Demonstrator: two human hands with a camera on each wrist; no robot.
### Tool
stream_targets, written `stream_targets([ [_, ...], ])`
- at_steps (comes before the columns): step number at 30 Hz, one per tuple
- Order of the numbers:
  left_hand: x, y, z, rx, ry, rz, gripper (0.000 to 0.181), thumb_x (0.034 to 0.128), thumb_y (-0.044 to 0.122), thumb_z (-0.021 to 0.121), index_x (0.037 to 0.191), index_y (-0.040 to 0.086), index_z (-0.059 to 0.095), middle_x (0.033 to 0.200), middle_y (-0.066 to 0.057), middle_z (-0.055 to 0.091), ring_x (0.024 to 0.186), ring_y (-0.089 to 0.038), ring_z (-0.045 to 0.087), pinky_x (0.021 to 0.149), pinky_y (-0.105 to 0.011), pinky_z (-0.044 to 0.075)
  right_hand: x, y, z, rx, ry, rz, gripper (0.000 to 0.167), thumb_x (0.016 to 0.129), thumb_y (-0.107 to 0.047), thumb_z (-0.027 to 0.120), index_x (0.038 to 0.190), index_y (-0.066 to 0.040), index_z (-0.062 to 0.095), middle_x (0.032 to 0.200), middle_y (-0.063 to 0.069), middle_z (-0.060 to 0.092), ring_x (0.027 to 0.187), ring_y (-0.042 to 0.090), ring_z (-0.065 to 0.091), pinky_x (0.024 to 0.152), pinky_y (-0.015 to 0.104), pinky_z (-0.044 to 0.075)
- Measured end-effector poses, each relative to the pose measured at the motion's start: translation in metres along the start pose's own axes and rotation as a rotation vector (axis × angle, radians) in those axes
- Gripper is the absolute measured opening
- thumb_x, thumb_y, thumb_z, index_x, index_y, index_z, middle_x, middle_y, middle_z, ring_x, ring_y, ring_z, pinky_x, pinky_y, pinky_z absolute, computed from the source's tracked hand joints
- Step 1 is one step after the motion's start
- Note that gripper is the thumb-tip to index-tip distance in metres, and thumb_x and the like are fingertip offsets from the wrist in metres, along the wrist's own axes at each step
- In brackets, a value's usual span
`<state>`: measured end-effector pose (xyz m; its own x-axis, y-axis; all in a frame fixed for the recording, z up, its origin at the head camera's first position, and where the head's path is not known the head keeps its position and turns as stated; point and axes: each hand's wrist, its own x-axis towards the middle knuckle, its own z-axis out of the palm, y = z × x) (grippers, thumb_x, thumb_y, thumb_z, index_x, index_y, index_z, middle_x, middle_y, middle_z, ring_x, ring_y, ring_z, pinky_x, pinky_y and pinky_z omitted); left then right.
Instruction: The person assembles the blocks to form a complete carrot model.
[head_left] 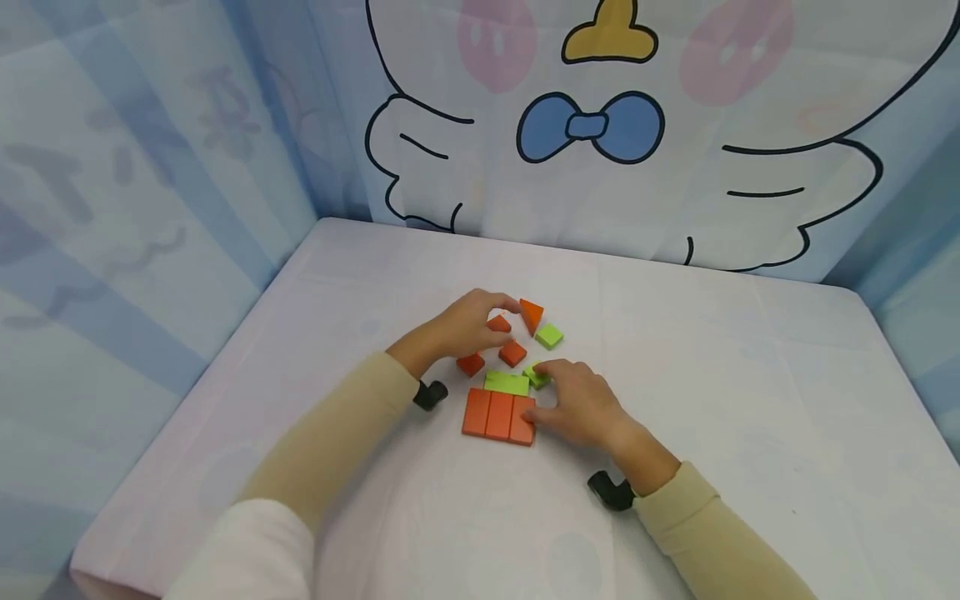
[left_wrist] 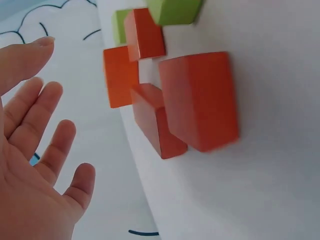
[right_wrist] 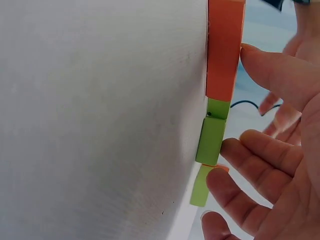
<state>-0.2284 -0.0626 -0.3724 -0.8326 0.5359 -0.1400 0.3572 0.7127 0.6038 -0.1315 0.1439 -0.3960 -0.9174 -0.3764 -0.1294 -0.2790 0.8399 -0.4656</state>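
Three orange rectangular blocks (head_left: 486, 413) lie side by side on the table, with a lime green strip (head_left: 506, 383) along their far edge. My right hand (head_left: 587, 406) touches a small green block (right_wrist: 211, 140) beside that strip with its fingertips. Its thumb rests at the rightmost orange block (right_wrist: 225, 55). Over the loose orange blocks my left hand (head_left: 472, 325) hovers with bent, spread fingers, holding nothing. Beneath or near it lie an orange block (head_left: 513, 353), another orange block (head_left: 471, 365) and a partly hidden orange piece (head_left: 498, 323).
An orange triangular block (head_left: 532, 315) and a loose green block (head_left: 550, 336) lie beyond the hands. The white-covered table (head_left: 750, 400) meets a cartoon-printed curtain (head_left: 592, 200) at its far edge. Another curtain hangs on the left.
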Motion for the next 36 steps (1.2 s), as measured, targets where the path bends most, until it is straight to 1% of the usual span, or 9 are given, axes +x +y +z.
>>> stream_targets([
  [1,0.007,0.001,0.0,-0.008,0.0,-0.001,0.046,0.0956,0.021,0.07,0.14,0.016,0.057,0.14,-0.003,0.054,0.126,-0.022,0.048,0.106,-0.037,0.041,0.0,0.0,0.0,0.004,0.0,0.005,0.065,0.086,-0.036,0.079,0.135,0.0,0.057,0.129,0.014,0.06,0.115,0.034,0.054,0.096,0.054,0.045],
  [4,0.025,0.004,0.004,-0.021,-0.019,-0.023,0.047,0.0954,0.021,0.07,0.14,0.019,0.056,0.14,-0.004,0.052,0.109,-0.024,0.055,0.086,-0.033,0.053,0.0,0.001,0.0,0.011,0.003,0.009,0.064,0.086,-0.036,0.079,0.134,0.0,0.057,0.13,0.014,0.06,0.115,0.034,0.054,0.097,0.054,0.045],
  [7,0.037,0.008,0.009,0.001,-0.042,-0.061,0.048,0.0951,0.023,0.071,0.14,0.025,0.057,0.141,-0.005,0.049,0.101,-0.026,0.054,0.072,-0.031,0.053,-0.001,0.001,0.0,0.008,0.006,0.008,0.063,0.087,-0.036,0.079,0.134,0.0,0.057,0.13,0.013,0.06,0.116,0.034,0.054,0.097,0.054,0.045],
  [11,0.048,0.012,0.015,0.097,-0.057,-0.072,0.046,0.0952,0.028,0.07,0.14,0.03,0.058,0.143,-0.003,0.048,0.119,-0.027,0.044,0.093,-0.038,0.044,-0.001,0.001,0.001,0.012,0.007,0.004,0.062,0.087,-0.036,0.079,0.134,-0.001,0.057,0.131,0.012,0.059,0.116,0.034,0.054,0.097,0.053,0.044],
  [15,0.057,0.015,0.02,0.159,-0.068,-0.018,0.044,0.0955,0.028,0.07,0.138,0.028,0.06,0.14,0.001,0.053,0.132,-0.023,0.037,0.106,-0.045,0.03,-0.001,0.001,0.001,0.016,0.01,0.003,0.061,0.087,-0.035,0.079,0.133,-0.001,0.057,0.131,0.011,0.059,0.115,0.033,0.054,0.096,0.052,0.045],
  [20,0.064,0.017,0.025,0.181,-0.099,0.025,0.042,0.0947,0.026,0.07,0.136,0.026,0.062,0.135,0.004,0.057,0.137,-0.02,0.034,0.109,-0.046,0.023,-0.002,0.001,0.0,0.008,0.016,0.001,0.061,0.087,-0.035,0.079,0.133,-0.001,0.058,0.131,0.01,0.059,0.115,0.033,0.054,0.095,0.052,0.045],
  [26,0.066,0.019,0.027,0.248,-0.1,0.059,0.036,0.0945,0.024,0.07,0.13,0.025,0.066,0.128,0.008,0.062,0.139,-0.02,0.033,0.112,-0.056,0.012,-0.002,0.001,0.0,0.003,0.021,-0.01,0.06,0.087,-0.035,0.078,0.133,-0.001,0.058,0.131,0.01,0.06,0.115,0.033,0.054,0.095,0.052,0.045],
  [32,0.067,0.019,0.027,0.295,-0.097,0.072,0.027,0.0952,0.025,0.069,0.122,0.025,0.068,0.107,0.008,0.064,0.138,-0.02,0.035,0.112,-0.058,0.012,-0.002,0.002,0.0,0.003,0.021,-0.009,0.06,0.087,-0.035,0.078,0.133,-0.001,0.058,0.131,0.01,0.06,0.117,0.033,0.054,0.096,0.052,0.045],
  [36,0.068,0.02,0.027,0.305,-0.109,0.069,0.029,0.0952,0.024,0.069,0.124,0.026,0.068,0.105,0.008,0.063,0.137,-0.02,0.035,0.112,-0.058,0.012,-0.002,0.002,0.001,0.009,0.018,-0.007,0.061,0.087,-0.035,0.078,0.133,-0.001,0.058,0.131,0.01,0.06,0.117,0.033,0.054,0.097,0.052,0.044],
])
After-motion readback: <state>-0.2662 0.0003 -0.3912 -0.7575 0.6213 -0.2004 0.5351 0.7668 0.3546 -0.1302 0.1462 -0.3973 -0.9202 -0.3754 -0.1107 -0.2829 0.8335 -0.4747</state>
